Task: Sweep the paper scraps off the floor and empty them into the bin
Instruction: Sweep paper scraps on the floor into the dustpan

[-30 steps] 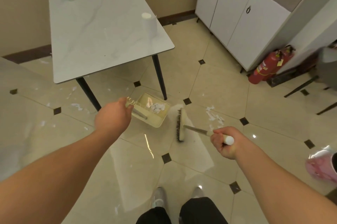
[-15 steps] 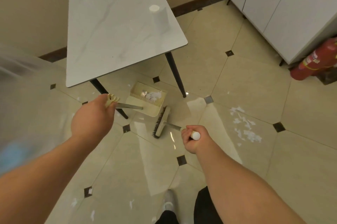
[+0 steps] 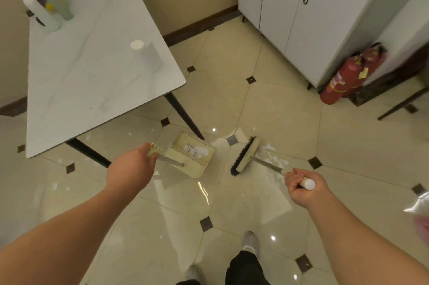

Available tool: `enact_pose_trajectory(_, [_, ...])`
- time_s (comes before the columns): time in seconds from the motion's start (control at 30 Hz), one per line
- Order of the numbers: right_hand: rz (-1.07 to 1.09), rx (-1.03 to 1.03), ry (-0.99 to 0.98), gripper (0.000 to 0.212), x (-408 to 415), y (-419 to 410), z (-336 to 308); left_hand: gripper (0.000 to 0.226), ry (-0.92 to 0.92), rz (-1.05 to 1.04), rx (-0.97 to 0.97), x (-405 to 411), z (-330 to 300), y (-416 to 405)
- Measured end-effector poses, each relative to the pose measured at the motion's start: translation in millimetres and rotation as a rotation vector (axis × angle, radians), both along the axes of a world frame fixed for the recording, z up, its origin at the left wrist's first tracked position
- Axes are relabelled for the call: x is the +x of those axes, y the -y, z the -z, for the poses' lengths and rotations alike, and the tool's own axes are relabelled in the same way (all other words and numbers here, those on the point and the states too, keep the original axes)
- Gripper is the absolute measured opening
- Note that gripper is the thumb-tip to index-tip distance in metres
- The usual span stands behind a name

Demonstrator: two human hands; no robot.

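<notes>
My left hand (image 3: 132,168) grips the top of the long handle of a cream dustpan (image 3: 196,165) that rests on the tiled floor beside the table leg. White paper scraps (image 3: 194,150) lie inside the pan. My right hand (image 3: 304,188) grips the white-capped end of the broom handle. The broom head (image 3: 245,156), cream with dark bristles, stands on the floor to the right of the pan, apart from it. More paper scraps (image 3: 276,161) lie on the tile just right of the broom head, partly under its handle. Small scraps (image 3: 60,161) dot the floor under the table.
A white marble-top table (image 3: 97,71) with black legs stands at the left, carrying bottles (image 3: 48,9) and a white cup (image 3: 146,53). White cabinets (image 3: 299,6) and a red fire extinguisher (image 3: 346,78) stand at the right. A pink object (image 3: 423,224) shows at the right edge.
The view has swung and the broom head has shifted right, away from the dustpan, to the edge of the scrap pile. Both hands keep their grips on the handles.
</notes>
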State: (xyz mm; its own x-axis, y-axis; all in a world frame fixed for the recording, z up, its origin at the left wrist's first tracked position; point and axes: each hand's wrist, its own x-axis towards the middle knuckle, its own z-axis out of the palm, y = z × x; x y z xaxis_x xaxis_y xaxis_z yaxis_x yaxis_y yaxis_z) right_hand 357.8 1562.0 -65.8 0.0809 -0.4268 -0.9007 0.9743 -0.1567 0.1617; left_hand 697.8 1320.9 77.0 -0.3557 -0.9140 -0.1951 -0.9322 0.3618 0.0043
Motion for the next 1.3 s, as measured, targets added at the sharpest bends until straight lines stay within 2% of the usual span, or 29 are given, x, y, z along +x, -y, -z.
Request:
enact_pose_trajectory(0.13, [-0.006,-0.009,-0.044,0.010,-25,-13,-15,0.032,-0.004,0.066,0.036,-43,11,7])
enact_pose_trajectory(0.23, [0.049,-0.056,-0.038,0.013,-36,-6,-25,0.027,-0.017,0.182,0.113,-66,21,18])
enact_pose_trajectory(0.33, [0.122,-0.106,-0.041,0.017,-40,19,-28,0.026,-0.025,0.278,0.162,-88,31,27])
enact_pose_trajectory(0.43, [0.111,-0.047,-0.139,0.022,-39,60,-33,0.028,-0.017,0.374,0.185,-104,42,38])
enact_pose_trajectory(0.47, [0.053,-0.006,-0.191,0.022,-38,79,-32,0.028,-0.008,0.410,0.202,-110,48,46])
enact_pose_trajectory(0.6, [-0.422,0.296,-0.430,0.021,-33,139,-17,0.028,0.005,0.554,0.263,-134,71,86])
enact_pose_trajectory(0.7, [-0.500,0.488,-0.486,0.026,-32,157,-8,0.033,0.033,0.655,0.322,-151,85,112])
enact_pose_trajectory(0.9, [-0.409,0.592,-0.326,0.026,-12,111,-21,0.040,0.132,0.847,0.358,-181,102,146])
enact_pose_trajectory(1.13, [-0.297,0.652,-0.349,0.030,17,53,-67,0.038,0.197,1.038,0.333,-224,112,156])
enact_pose_trajectory(1.2, [-0.368,0.698,-0.411,0.030,24,43,-80,0.037,0.192,1.058,0.329,-233,115,154])
enact_pose_trajectory(1.3, [-0.629,0.826,-0.557,0.031,31,25,-84,0.040,0.184,1.094,0.349,-245,123,148])
